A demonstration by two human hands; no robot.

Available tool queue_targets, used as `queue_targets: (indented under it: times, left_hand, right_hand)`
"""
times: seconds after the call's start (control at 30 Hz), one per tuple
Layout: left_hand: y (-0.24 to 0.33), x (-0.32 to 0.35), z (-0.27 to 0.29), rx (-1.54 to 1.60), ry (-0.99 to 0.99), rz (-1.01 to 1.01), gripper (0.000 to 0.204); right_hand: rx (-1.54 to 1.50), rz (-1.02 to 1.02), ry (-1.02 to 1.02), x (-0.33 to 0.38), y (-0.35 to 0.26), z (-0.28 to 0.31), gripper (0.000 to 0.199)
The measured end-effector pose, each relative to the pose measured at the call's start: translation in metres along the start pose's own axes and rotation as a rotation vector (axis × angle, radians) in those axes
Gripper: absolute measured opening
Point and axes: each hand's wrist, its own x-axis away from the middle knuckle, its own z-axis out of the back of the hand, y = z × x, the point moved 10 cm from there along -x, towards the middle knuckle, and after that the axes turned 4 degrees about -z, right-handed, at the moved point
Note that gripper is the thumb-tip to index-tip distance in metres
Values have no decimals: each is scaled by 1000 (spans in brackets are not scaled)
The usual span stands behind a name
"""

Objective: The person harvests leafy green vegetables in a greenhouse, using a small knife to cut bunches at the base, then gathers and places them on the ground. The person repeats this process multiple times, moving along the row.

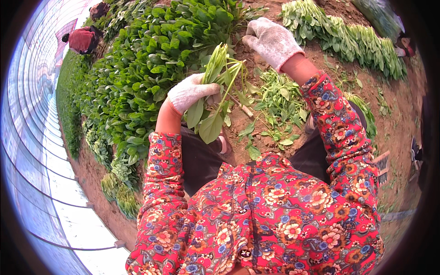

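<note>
Left hand [192, 93], in a pale knit glove, with thumb and fingers closed round a bunch of leafy greens [217, 62]; the stems point away from the body, and broad leaves hang below the glove; several stems splay out to the right, so a slackened grip could shed them, while too hard a squeeze could bruise the leaves. Right hand [273, 41], in a soiled glove, ahead of the bunch and apart from it, with fingers partly bent; whether they hold anything cannot be told; a careless sweep from here could bend plants at the edge of the standing crop [151, 64]. Between the knees, loose leaves [279, 98] lie scattered on the soil [238, 149]; stems dropped here might mix with them and pick up dirt; a shoe [224, 144] stands near, and a shifted foot could crush some. Farther out, to the right, a row of laid bunches [343, 43] overlaps closely; a knock could disorder it; at far left, a co-worker [82, 40] bends beside the crop, well apart.
</note>
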Motion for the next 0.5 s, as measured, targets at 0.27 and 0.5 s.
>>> queue_targets:
  times: [0.27, 0.5]
  left_hand:
    - [3, 4, 7, 96, 30, -34, 22]
    - [6, 11, 24, 185, 146, -127, 24]
  right_hand:
    - [-233, -159, -28, 1, 7, -11, 28]
    - [-796, -279, -256, 5, 4, -23, 22]
